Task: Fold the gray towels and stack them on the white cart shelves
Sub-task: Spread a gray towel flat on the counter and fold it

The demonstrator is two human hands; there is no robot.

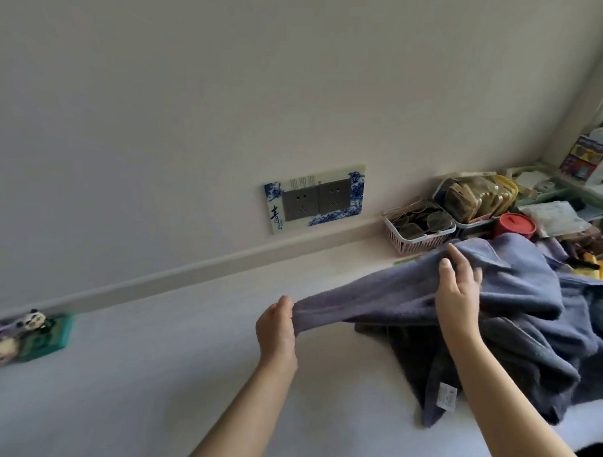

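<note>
Here the left hand [277, 326] pinches a corner of one towel [386, 299], pulled taut off the pile [514, 345] on the counter [134, 376]; the right hand [457, 288] grips it farther along. Best find the second corner, then spread it flat before folding.

Hands [365, 305] apparently gripping gray towel [516, 304]
</note>
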